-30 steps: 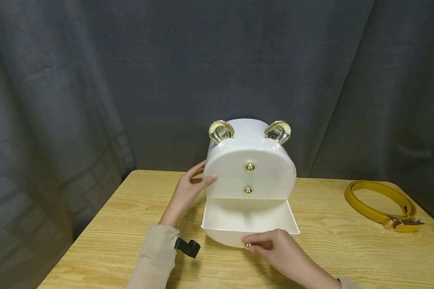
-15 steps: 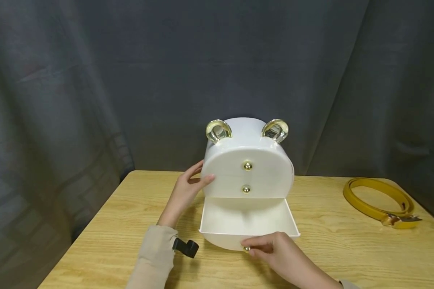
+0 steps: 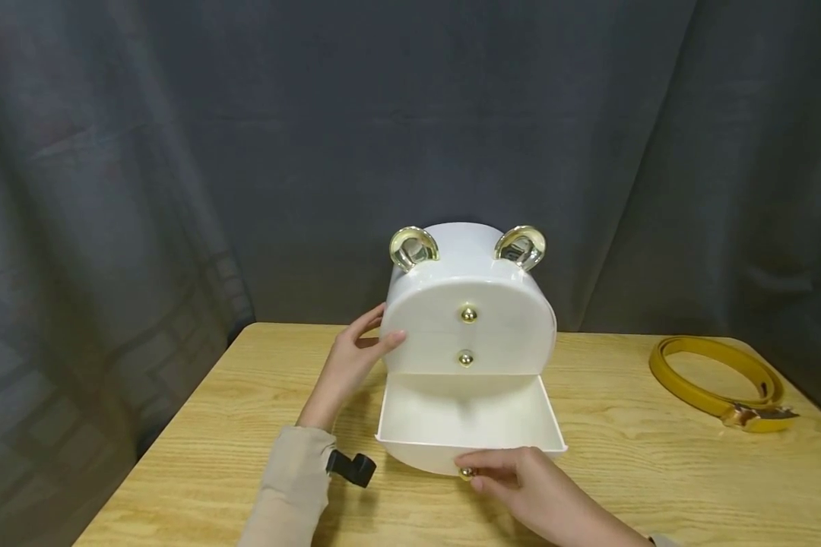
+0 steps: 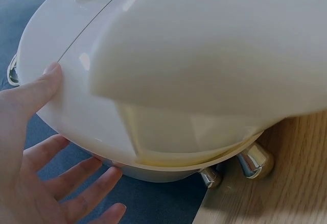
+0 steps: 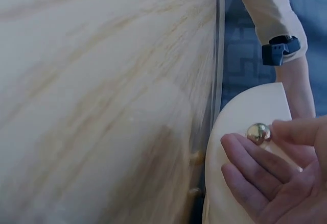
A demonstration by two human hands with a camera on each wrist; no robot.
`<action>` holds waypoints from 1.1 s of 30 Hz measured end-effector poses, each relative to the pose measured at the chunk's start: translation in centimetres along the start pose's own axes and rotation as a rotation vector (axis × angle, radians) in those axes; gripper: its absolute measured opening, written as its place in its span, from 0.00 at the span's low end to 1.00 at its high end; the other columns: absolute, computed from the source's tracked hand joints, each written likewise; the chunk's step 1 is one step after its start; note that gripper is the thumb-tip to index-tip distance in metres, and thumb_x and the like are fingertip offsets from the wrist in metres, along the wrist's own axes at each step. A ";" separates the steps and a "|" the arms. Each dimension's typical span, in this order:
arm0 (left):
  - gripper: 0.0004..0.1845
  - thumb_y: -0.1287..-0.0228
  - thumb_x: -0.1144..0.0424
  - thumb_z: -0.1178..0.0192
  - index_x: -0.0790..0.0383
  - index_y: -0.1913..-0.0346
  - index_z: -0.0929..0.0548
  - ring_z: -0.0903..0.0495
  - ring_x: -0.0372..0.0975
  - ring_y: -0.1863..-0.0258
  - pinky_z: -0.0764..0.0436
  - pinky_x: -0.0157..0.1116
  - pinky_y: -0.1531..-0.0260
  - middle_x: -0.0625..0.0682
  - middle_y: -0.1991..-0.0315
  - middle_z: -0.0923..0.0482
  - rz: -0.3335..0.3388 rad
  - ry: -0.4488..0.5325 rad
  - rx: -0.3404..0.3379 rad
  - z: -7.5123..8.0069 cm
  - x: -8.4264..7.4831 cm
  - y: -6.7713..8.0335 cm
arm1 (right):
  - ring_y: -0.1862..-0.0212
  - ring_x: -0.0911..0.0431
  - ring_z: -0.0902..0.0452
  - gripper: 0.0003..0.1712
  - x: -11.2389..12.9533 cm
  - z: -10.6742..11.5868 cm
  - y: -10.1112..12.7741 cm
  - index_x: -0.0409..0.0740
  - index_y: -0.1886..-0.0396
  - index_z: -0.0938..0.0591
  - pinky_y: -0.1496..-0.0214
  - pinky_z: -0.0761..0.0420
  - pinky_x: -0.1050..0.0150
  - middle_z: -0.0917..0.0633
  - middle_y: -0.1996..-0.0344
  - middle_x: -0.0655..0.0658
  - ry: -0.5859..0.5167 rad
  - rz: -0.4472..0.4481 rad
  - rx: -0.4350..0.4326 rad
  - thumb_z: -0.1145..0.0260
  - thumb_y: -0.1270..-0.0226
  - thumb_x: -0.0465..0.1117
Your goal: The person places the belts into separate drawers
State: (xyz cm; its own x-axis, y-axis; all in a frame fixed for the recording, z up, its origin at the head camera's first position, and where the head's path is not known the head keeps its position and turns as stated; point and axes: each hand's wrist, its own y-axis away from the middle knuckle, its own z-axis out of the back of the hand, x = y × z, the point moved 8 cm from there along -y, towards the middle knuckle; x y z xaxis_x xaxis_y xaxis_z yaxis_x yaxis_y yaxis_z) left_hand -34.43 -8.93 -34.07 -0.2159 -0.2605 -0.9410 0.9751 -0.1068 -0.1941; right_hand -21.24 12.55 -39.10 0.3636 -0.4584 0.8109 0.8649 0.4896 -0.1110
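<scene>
A white rounded storage box (image 3: 468, 292) with gold bear ears stands on the table. Its bottom drawer (image 3: 464, 410) is pulled out, with nothing visible inside. My right hand (image 3: 530, 486) is at the drawer front, thumb and index finger pinching the round gold knob (image 5: 258, 133); the other fingers stretch out below it. My left hand (image 3: 352, 357) steadies the box from the left. In the left wrist view its thumb (image 4: 47, 83) lies on the front face, and the fairly straight, spread fingers (image 4: 87, 175) reach along the side wall.
A coiled yellow belt (image 3: 670, 380) with a metal buckle lies at the right of the wooden table (image 3: 205, 456). A dark grey curtain (image 3: 315, 152) hangs behind and to the left. Two upper gold knobs (image 3: 468, 314) mark the closed drawers.
The bottom drawer has come slightly further toward me, with my right hand on its knob, mostly in the first half second. My left hand stays at the box's side.
</scene>
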 end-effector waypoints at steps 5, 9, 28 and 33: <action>0.37 0.39 0.45 0.32 0.46 0.27 0.31 0.22 0.49 0.43 0.21 0.50 0.47 0.53 0.32 0.31 -0.002 0.001 0.002 -0.2 -0.1 0.0 | 0.49 0.63 0.19 0.19 -0.2 -0.2 0.4 0.50 0.41 0.17 0.48 0.20 0.67 0.16 0.45 0.52 -0.014 0.010 0.085 0.35 0.29 0.44; 0.37 0.39 0.45 0.32 0.46 0.27 0.31 0.22 0.49 0.43 0.21 0.51 0.47 0.53 0.32 0.31 -0.003 0.001 0.002 -0.3 0.0 0.1 | 0.50 0.62 0.19 0.22 -0.5 -0.3 0.7 0.48 0.37 0.20 0.51 0.20 0.67 0.17 0.44 0.50 -0.048 -0.002 0.139 0.37 0.28 0.45; 0.37 0.38 0.46 0.32 0.46 0.27 0.31 0.22 0.49 0.44 0.20 0.49 0.48 0.53 0.32 0.31 -0.002 -0.002 -0.001 -0.2 -0.1 -0.1 | 0.48 0.61 0.21 0.20 -0.6 1.8 2.2 0.56 0.38 0.19 0.51 0.21 0.69 0.17 0.44 0.55 -0.037 -0.005 0.119 0.39 0.26 0.48; 0.37 0.38 0.46 0.31 0.46 0.28 0.31 0.22 0.49 0.43 0.20 0.48 0.48 0.53 0.32 0.31 0.000 0.000 -0.005 -0.1 -0.1 0.0 | 0.45 0.64 0.23 0.19 -1.2 3.1 2.8 0.60 0.39 0.19 0.50 0.23 0.71 0.16 0.47 0.59 0.011 -0.083 0.087 0.39 0.26 0.50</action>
State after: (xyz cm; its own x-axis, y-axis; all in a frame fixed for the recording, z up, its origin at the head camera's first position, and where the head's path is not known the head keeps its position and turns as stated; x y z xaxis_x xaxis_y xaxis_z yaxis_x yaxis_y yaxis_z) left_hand -34.43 -8.82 -34.01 -0.2163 -0.2601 -0.9410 0.9753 -0.1023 -0.1959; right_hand -20.36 16.80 -38.60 0.2960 -0.5084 0.8087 0.8589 0.5120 0.0074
